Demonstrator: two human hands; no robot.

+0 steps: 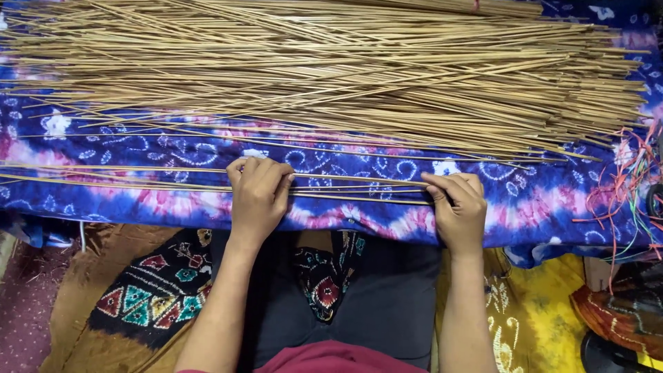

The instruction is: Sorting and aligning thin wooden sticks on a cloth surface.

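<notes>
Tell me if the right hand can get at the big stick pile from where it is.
Probably yes. The right hand rests on a few loose sticks, and only bare patterned cloth lies between it and the big pile; nothing blocks the way.

I see a big heap of thin tan sticks (pixel 331 69) spread across the far side of a blue, pink and white tie-dye cloth (pixel 539 200). At the right edge lies a tangle of orange and green strings (pixel 632 179). Nearer me, a black cushion with bright geometric embroidery (pixel 155 293) sits beside a yellow patterned fabric (pixel 532 311).
</notes>
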